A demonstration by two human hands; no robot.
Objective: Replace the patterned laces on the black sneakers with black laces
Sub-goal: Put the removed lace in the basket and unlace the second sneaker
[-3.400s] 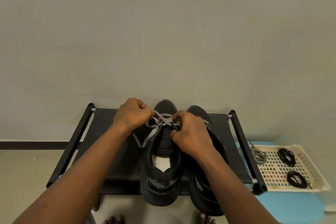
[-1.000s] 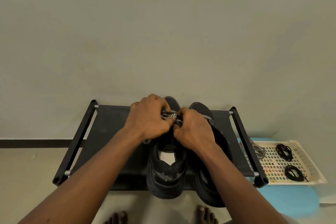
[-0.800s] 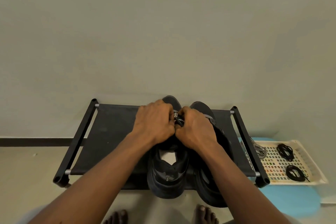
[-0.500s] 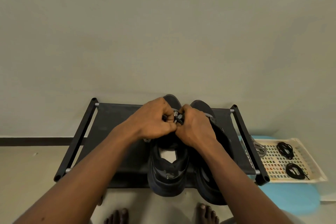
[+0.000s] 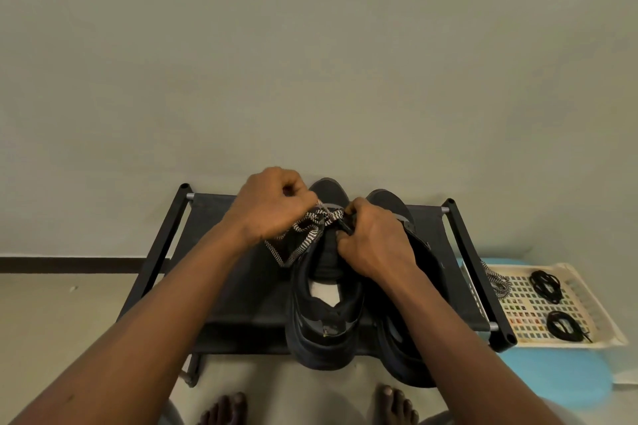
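Observation:
Two black sneakers stand side by side on a black rack (image 5: 241,290), toes toward the wall. The left sneaker (image 5: 324,314) carries a black-and-white patterned lace (image 5: 305,238) near its toe. My left hand (image 5: 272,205) is closed on that lace, raised to the left of the toe, and loose loops hang below it. My right hand (image 5: 373,241) pinches the lace at the eyelets and covers part of the right sneaker (image 5: 404,348). Two coiled black laces (image 5: 545,286) (image 5: 564,326) lie in a white tray (image 5: 600,331) at the right.
Another patterned lace (image 5: 497,281) lies at the tray's left edge. The tray rests on a light blue stool (image 5: 566,379) beside the rack. A plain wall rises right behind the rack. Bare toes (image 5: 228,409) show on the floor below.
My left hand has drawn away from the right hand, up and to the left, pulling a length of patterned lace out of the left sneaker. My right hand stays at the eyelets.

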